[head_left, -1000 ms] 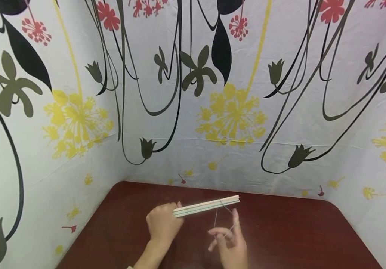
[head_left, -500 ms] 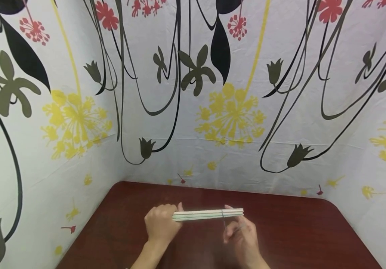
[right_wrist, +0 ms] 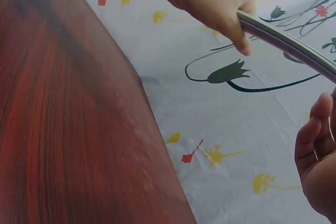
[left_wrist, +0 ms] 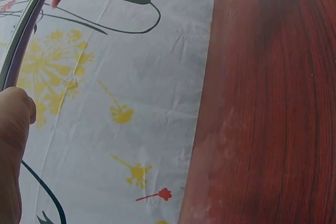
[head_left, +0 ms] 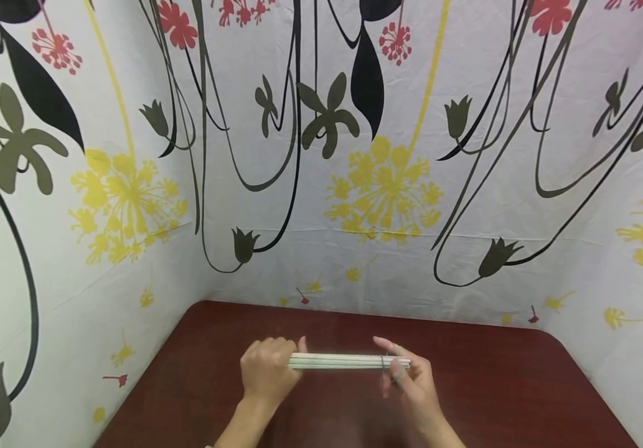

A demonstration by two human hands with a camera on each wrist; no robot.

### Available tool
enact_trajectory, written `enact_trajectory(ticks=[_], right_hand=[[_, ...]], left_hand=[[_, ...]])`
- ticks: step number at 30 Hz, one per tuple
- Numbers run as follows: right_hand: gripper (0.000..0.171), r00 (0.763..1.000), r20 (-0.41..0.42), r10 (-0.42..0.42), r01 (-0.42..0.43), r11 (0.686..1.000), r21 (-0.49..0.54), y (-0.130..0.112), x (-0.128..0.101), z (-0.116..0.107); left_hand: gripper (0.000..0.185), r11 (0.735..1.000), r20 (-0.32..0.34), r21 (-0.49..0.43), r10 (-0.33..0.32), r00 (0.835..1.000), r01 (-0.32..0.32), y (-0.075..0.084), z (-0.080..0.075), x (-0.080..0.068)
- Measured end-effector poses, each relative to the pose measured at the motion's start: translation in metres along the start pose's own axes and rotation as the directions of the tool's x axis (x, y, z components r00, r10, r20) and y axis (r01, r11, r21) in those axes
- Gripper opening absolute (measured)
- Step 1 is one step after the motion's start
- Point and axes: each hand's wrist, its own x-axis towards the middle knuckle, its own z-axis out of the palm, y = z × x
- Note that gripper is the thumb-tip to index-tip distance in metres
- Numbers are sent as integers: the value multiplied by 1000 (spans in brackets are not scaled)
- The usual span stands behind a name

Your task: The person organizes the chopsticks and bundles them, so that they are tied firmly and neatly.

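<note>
A bundle of slim, pale green and white sticks (head_left: 338,361) is held level above the table in the head view. My left hand (head_left: 267,373) grips its left end in a fist, thumb sticking up. Near the right end, a thin blue-grey rubber band (head_left: 384,361) crosses the sticks. My right hand (head_left: 419,386) works the band there, thumb in front of the bundle's tip and index finger reaching behind it. In the right wrist view the bundle (right_wrist: 289,43) runs from the left hand (right_wrist: 220,6) toward my curled right fingers (right_wrist: 310,140).
Below the hands lies a dark red wood-grain table (head_left: 500,386) with rounded far corners. White cloth (head_left: 310,261) printed with flowers and stems hangs behind it and along both sides.
The right hand, which had the band stretched between its fingers below the sticks, has risen to the bundle's right end. The band now lies around the sticks, and the bundle has tilted to level.
</note>
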Motion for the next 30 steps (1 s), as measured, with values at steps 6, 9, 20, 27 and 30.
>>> enact_trajectory(ticks=[6,9,20,27,30], right_hand=[[24,989,-70,129,-140,972,-188,2,-2,7],[13,981,-127,148,-173,960,-219,4,-4,12],[26,960,-273,63,-72,997,-26,11,-12,33],[21,955,147,-259,298,848,-438,22,-9,25],[16,803,375,-463,593,558,-581,20,1,22]], left_hand=[[48,999,46,-15,-51,998,52,0,0,-5],[39,993,98,-21,-113,989,115,0,-1,-9],[43,956,240,-44,-272,932,290,1,-6,-8],[45,915,377,-2,-374,847,405,2,-11,-1],[42,881,480,35,-429,765,473,2,-11,0]])
